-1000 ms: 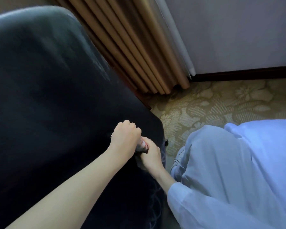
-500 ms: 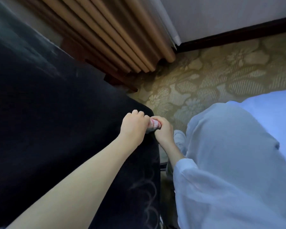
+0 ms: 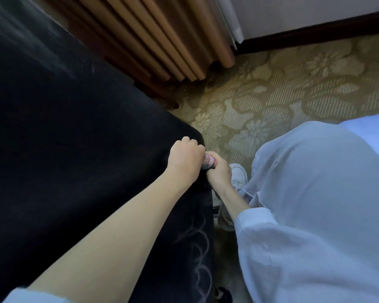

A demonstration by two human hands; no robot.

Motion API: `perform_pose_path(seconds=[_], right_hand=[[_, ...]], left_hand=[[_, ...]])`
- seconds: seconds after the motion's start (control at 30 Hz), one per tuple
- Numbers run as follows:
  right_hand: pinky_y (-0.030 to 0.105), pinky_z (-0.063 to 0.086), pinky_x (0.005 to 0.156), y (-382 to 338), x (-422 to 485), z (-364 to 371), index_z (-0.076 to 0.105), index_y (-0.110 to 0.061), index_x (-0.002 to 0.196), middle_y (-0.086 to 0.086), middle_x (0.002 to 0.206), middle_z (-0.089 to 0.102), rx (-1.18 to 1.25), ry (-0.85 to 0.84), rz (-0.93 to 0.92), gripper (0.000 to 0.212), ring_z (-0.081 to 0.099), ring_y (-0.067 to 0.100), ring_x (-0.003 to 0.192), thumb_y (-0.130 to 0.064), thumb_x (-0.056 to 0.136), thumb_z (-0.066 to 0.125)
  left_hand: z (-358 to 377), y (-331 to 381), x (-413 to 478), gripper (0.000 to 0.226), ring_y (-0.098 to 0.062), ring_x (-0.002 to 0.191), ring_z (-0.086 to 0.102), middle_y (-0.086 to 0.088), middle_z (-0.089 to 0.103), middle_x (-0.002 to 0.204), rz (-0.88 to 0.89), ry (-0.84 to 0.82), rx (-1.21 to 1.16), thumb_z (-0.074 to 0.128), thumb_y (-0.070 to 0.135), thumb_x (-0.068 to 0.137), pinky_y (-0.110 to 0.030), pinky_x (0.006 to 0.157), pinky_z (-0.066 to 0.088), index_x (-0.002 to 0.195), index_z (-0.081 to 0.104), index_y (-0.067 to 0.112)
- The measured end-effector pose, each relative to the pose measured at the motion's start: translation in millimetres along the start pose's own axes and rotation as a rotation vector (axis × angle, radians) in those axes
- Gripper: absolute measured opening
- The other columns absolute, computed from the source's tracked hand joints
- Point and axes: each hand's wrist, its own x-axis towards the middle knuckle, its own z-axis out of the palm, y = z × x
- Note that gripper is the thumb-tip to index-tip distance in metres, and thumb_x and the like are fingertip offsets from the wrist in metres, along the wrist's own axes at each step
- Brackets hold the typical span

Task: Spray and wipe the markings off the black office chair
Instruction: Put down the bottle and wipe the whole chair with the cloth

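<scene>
The black office chair (image 3: 74,138) fills the left half of the view. Faint pale loop markings (image 3: 197,254) show on its lower right side. My left hand (image 3: 184,162) is closed at the chair's right corner. My right hand (image 3: 220,174) is closed just beside it. Between the two hands sits a small pink-and-white object (image 3: 275,161), gripped from both ends; what it is cannot be made out.
Patterned beige carpet (image 3: 282,88) lies to the right of the chair. Brown pleated curtains (image 3: 162,33) hang behind, with a dark baseboard (image 3: 315,36) under a white wall. My pale blue trousers (image 3: 315,204) and a white shoe (image 3: 239,176) stand close to the chair.
The view has tilted downward and shifted, so more carpet and the chair's side markings show. Both hands stay closed together on the small object at the chair's corner.
</scene>
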Motion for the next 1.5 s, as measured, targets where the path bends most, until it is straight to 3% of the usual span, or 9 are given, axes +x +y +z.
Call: perform_pose_path(seconds=[0.1,0.33,0.6,0.73,0.87,0.97,1.1,1.4,1.5], right_hand=[[0.020,0.038,0.058,4,-46,2,0.062,-0.036,0.083,-0.011,0.081,0.065,-0.002,-0.018,0.034,0.036,0.054,0.005,0.071,-0.006,0.079,0.043],[0.037,0.049,0.064,9,-144,24,0.061,-0.039,0.092,-0.002,0.088,0.065,0.052,-0.084,-0.068,0.046,0.064,0.029,0.078,-0.015,0.063,0.034],[0.044,0.057,0.074,3,-191,20,0.063,-0.039,0.098,-0.014,0.099,0.062,0.120,-0.100,-0.134,0.056,0.063,0.016,0.091,0.002,0.068,0.041],[0.035,0.058,0.069,-1,-182,22,0.068,-0.033,0.095,-0.011,0.096,0.064,0.245,-0.060,-0.069,0.044,0.065,0.013,0.086,-0.002,0.074,0.044],[0.006,0.043,0.059,-14,-153,12,0.070,-0.009,0.098,-0.003,0.094,0.064,0.333,0.004,-0.068,0.031,0.058,-0.010,0.070,0.007,0.087,0.045],[-0.001,0.036,0.068,-21,-107,1,0.068,-0.011,0.106,0.002,0.108,0.062,0.219,0.020,-0.096,0.035,0.054,-0.001,0.087,0.010,0.086,0.048],[-0.002,0.035,0.063,-10,-48,-3,0.069,-0.022,0.099,0.000,0.106,0.064,0.042,0.021,-0.068,0.040,0.056,0.012,0.090,0.005,0.079,0.046],[0.001,0.032,0.058,5,22,1,0.070,-0.015,0.102,-0.002,0.090,0.057,-0.106,0.073,-0.015,0.037,0.045,0.016,0.077,0.005,0.081,0.047],[0.011,0.029,0.059,5,34,7,0.070,-0.016,0.104,0.003,0.092,0.062,-0.127,0.074,-0.063,0.043,0.045,0.017,0.080,0.008,0.077,0.047]], left_hand=[[-6,7,-39,0.042,-0.022,0.114,0.044,-0.004,0.050,0.123,0.026,-0.015,0.045,0.059,0.020,0.089,-0.027,0.086,0.036,0.129,0.045,0.015],[-21,8,-144,0.047,-0.019,0.115,0.043,0.000,0.047,0.123,-0.029,-0.074,0.072,0.064,0.023,0.086,-0.025,0.085,0.035,0.128,0.043,0.019],[-11,13,-208,0.043,-0.020,0.110,0.042,0.000,0.044,0.120,-0.039,-0.012,0.092,0.052,0.013,0.089,-0.026,0.085,0.034,0.130,0.038,0.017],[-15,12,-192,0.033,-0.020,0.109,0.041,0.000,0.045,0.116,-0.054,0.023,0.066,0.050,0.011,0.088,-0.027,0.084,0.031,0.120,0.041,0.016],[-20,8,-161,0.030,-0.021,0.107,0.042,0.000,0.045,0.114,-0.044,0.078,0.101,0.048,0.013,0.090,-0.027,0.083,0.032,0.119,0.041,0.016],[-17,2,-119,0.031,-0.020,0.105,0.044,0.000,0.048,0.113,-0.041,0.127,0.079,0.051,0.015,0.090,-0.027,0.083,0.034,0.121,0.044,0.016],[-4,7,-54,0.033,-0.020,0.105,0.046,0.000,0.051,0.113,-0.038,0.067,0.011,0.057,0.013,0.088,-0.026,0.077,0.031,0.119,0.048,0.016],[23,6,37,0.035,-0.022,0.109,0.046,-0.003,0.052,0.118,-0.011,0.000,-0.027,0.058,0.010,0.087,-0.027,0.082,0.038,0.120,0.049,0.015],[26,0,45,0.035,-0.022,0.110,0.046,-0.003,0.052,0.119,-0.018,0.018,-0.022,0.058,0.012,0.088,-0.027,0.083,0.038,0.121,0.049,0.015]])
